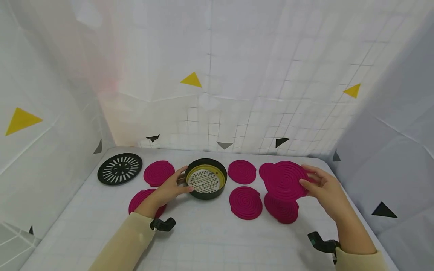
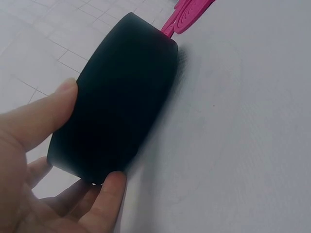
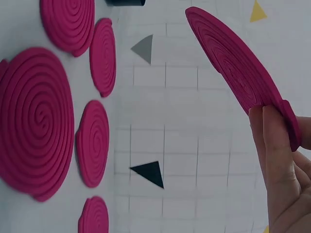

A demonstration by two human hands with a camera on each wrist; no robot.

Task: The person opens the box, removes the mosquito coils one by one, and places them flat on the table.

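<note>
In the head view, my left hand (image 1: 171,188) grips the side of a round black mosquito coil holder (image 1: 217,191). Inside it are a yellowish rim and a perforated metal plate (image 1: 203,181). The left wrist view shows its dark wall (image 2: 116,102) between my thumb and fingers; I cannot tell whether its base touches the table. My right hand (image 1: 325,190) pinches a magenta mosquito coil (image 1: 286,180) by its edge, raised and tilted above the table. Thumb and fingertips meet on that coil (image 3: 238,65) in the right wrist view. Beneath it lies another coil (image 1: 283,212), partly hidden.
A black slotted lid (image 1: 119,169) lies at the back left of the white table (image 1: 203,244). More magenta coils, such as one at left (image 1: 159,173) and one right of centre (image 1: 245,203), lie flat around the holder. White sheets (image 1: 237,56) wall the back and sides.
</note>
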